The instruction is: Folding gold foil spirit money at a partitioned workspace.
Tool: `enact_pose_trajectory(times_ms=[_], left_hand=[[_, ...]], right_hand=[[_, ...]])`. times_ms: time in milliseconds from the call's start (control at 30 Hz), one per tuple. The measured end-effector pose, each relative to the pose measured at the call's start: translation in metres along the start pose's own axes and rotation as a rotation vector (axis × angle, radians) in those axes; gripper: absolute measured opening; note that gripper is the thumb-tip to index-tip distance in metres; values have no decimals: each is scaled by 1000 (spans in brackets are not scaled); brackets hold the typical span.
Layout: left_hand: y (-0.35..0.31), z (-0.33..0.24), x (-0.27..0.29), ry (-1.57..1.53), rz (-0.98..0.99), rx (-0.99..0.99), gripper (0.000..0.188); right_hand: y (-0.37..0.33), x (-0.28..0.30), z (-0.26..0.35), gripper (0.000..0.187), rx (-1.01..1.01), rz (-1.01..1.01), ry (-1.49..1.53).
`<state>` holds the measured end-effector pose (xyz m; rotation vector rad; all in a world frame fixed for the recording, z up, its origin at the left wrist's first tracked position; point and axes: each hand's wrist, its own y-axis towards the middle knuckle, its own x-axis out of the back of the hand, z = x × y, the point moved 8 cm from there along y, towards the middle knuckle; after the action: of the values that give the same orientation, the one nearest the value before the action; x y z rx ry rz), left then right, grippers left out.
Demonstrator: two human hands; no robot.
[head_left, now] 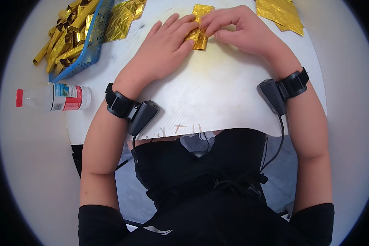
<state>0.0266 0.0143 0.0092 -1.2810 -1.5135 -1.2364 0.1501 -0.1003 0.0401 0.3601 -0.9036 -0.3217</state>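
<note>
A narrow strip of folded gold foil paper (199, 41) lies on the white table, pointing away from me. My left hand (164, 49) rests palm down with its fingers spread, and its fingertips and thumb press on the strip's left side. From the right, my right hand (244, 30) reaches to the same strip with fingers loosely bent. Its thumb stands a little apart from the index finger, and the fingertips at the foil are slightly blurred. Part of the strip is hidden under the fingers of both hands.
A blue plastic basket (95, 43) at the far left is heaped with rolled gold foil tubes (63, 45). Flat gold foil sheets lie beside it (121, 22) and at the far right (281, 14). A red-capped clear bottle (55, 97) lies on its side at the left.
</note>
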Motion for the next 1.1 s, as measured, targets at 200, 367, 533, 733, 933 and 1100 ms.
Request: enact_pose_trajectory(times_ms=[200,367,533,733,933,1100], left_hand=[[-2,1,-4,5,-5,0,50],[0,1,-5,29,22,8,50],[-4,2,-2,42,3,-7,51],[0,2,-5,20,26,33,51],[-1,5,-7,11,38,25,52],[6,-4,10,-20,-132,-121,44]], right_hand=[[0,-10,5,23,-321,272,93],[2,-9,12,26,116,-79,224],[1,0,32,32,-230,220,96],[0,-5,35,42,23,115,209],[-7,-9,49,45,-222,281,51],[-5,-6,53,43,-248,307,-87]])
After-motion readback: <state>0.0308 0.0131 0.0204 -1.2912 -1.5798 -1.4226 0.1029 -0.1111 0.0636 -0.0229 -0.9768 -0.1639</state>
